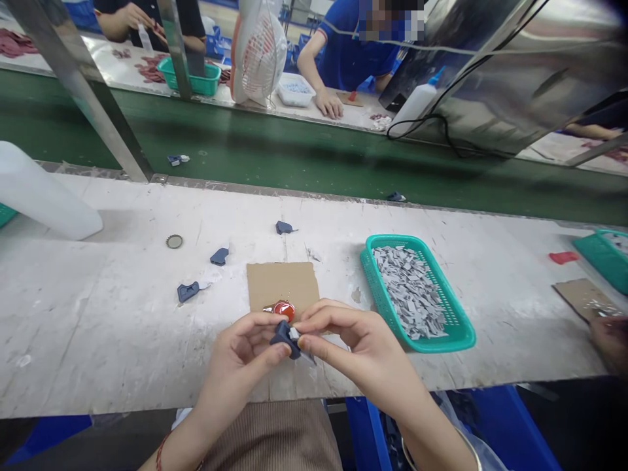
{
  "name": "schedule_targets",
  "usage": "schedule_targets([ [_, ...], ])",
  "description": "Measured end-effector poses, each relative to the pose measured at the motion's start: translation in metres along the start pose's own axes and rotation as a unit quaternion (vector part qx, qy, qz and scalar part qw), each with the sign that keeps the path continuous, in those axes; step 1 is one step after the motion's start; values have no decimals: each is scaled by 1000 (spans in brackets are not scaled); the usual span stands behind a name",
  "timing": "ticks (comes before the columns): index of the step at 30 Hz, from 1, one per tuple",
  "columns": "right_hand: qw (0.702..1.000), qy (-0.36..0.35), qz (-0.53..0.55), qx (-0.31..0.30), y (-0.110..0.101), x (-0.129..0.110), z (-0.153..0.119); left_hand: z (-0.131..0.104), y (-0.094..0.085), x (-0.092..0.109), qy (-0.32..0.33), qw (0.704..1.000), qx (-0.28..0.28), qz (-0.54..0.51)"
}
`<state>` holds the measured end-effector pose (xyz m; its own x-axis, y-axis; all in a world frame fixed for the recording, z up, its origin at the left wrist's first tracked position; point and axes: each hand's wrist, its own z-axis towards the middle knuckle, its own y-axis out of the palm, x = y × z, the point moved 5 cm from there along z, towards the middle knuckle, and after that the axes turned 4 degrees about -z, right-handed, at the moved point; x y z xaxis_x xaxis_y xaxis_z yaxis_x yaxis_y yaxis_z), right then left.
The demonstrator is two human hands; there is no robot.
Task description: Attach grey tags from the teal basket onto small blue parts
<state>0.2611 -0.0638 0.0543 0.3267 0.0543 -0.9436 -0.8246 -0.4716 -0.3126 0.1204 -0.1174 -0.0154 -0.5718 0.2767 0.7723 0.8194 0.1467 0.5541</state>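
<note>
Between my two hands, just above the table's front part, is a dark blue plastic piece (281, 334). My left hand (248, 350) pinches its left side between thumb and fingers. The thumb and forefinger of my right hand (346, 337) close on a small light grey piece (294, 333) against the blue piece's right side. Directly behind the hands, a brown cardboard sheet (282, 281) bears a glossy red round thing (284, 311). A green basket (458, 327) full of small grey pieces (409, 288) stands to the right of my right hand.
Similar blue pieces (188, 292) and a bottle cap (174, 241) lie on the table (122, 327) at left, near a white bottle (44, 196). A green belt (245, 150) runs behind. Across it, people work; another person's hand (611, 337) is at far right.
</note>
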Motion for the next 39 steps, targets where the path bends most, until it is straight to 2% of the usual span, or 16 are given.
schedule_targets([
  [4,998,-56,-1,7,-8,-9,-1,-1,6,-9,-137,980,-34,-142],
  [8,986,-150,-59,-50,-10,-23,1,-5,16,-13,-216,942,-76,-244],
  [13,968,-190,-102,-129,-9,-30,6,-7,22,-11,-240,919,-92,-298],
  [19,958,-199,-129,-163,-6,-33,8,-8,20,-13,-244,914,-93,-311],
  [26,949,-193,-174,-177,-3,-35,10,-7,18,-16,-261,920,-86,-281],
  [30,957,-155,-172,-177,-2,-32,11,-5,15,-19,-259,932,-77,-242],
  [34,978,-87,-86,-168,-3,-22,11,-5,11,-20,-256,941,-63,-211],
  [39,989,5,63,-135,5,2,10,-2,14,-15,-250,944,-81,-200],
])
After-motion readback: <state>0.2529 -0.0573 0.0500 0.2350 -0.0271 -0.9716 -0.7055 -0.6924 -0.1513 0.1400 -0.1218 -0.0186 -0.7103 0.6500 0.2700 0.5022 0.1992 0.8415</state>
